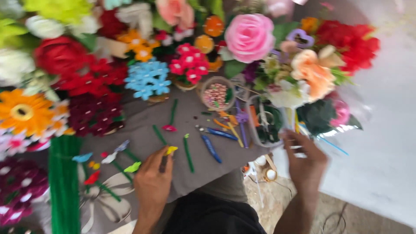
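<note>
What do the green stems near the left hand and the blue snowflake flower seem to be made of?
Green stems: probably fuzzy pipe cleaner, matte; they are thin, even and rod-like, though blur hides the fibres. Blue snowflake flower: likely the same fuzzy wire bent into loops, soft and matte. The left hand touches a small yellow-tipped piece.

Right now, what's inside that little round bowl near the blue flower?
The round bowl holds lots of tiny pink, white and red bits, perhaps beads, plus something green at one side. The picture is blurry, and the top layer hides whatever lies underneath and the bowl's bottom.
</note>
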